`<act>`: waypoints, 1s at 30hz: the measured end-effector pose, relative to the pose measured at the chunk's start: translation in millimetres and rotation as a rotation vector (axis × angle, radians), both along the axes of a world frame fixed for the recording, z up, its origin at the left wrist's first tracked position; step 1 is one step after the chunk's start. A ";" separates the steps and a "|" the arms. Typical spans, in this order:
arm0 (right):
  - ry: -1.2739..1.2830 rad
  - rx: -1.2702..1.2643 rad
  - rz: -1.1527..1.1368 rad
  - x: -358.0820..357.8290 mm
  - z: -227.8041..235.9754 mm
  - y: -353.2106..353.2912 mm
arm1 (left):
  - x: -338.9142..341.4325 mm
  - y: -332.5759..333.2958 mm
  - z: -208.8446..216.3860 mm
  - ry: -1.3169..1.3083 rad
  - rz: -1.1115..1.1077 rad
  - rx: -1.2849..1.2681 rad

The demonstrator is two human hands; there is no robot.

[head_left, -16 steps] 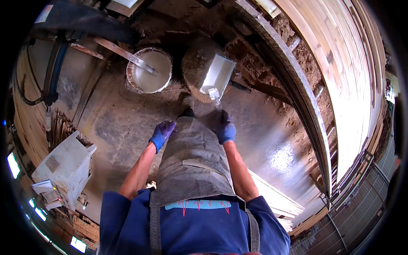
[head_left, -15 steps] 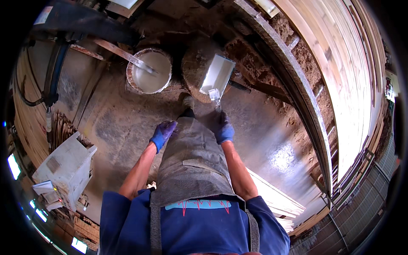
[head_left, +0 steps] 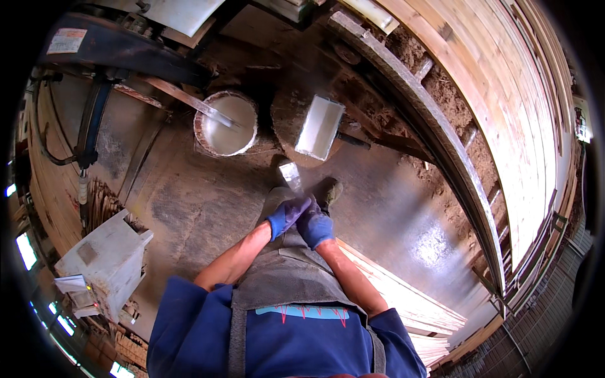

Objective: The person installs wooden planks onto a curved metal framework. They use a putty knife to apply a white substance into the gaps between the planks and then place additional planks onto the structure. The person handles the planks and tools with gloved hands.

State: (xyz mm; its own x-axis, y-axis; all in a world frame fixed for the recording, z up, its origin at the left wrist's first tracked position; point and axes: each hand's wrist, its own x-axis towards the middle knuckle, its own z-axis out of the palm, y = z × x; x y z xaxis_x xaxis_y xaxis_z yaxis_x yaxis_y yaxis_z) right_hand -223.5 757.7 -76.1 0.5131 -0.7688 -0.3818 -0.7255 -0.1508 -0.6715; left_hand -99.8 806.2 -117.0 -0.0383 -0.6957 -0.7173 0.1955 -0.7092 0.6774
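My right hand [head_left: 313, 222], in a blue and purple glove, is closed around the handle of a flat brush [head_left: 290, 176] whose wide end is coated white and points away from me. Against it rests my gloved left hand [head_left: 288, 216], fingers bent in at the brush's handle; whether they grip anything is hidden. Just beyond the brush stands a rectangular tray [head_left: 327, 150] of white liquid, with a dark handle at its right side. To its left is a round bucket [head_left: 198, 135] of white liquid with a long flat stick [head_left: 179, 94] leaning in it.
A curved-looking metal rail [head_left: 435, 110] and long pale boards [head_left: 504, 113] run along the right. At the left stand a grey box-shaped cabinet [head_left: 104, 255] and a dark machine arm [head_left: 126, 50]. More boards [head_left: 403, 296] lie beside my right arm.
My right hand has drawn the brush back from the tray toward my body and to the left. My left hand has moved right to meet it.
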 end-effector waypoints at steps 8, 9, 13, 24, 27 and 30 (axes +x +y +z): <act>-0.023 0.301 -0.110 16.7 -10.0 -16.8 | 122.2 -39.9 -131.1 -0.374 0.185 -0.049; -0.055 0.435 -0.221 -7.0 -26.1 -7.6 | 131.7 -65.8 -125.5 -0.517 0.077 -0.043; -0.025 0.683 -0.883 -138.0 -72.9 82.1 | 150.6 -153.4 -112.1 -1.006 -0.313 0.000; -0.041 1.132 -1.369 -199.3 -38.4 316.1 | 190.9 -142.7 -155.1 -0.848 -0.676 0.037; -0.268 1.172 -1.521 -169.8 -52.0 304.7 | 234.8 -72.3 -180.7 -0.813 -1.097 -0.072; -0.421 0.971 -1.458 -150.1 -77.0 284.2 | 249.5 -9.9 -163.2 0.247 -0.293 0.614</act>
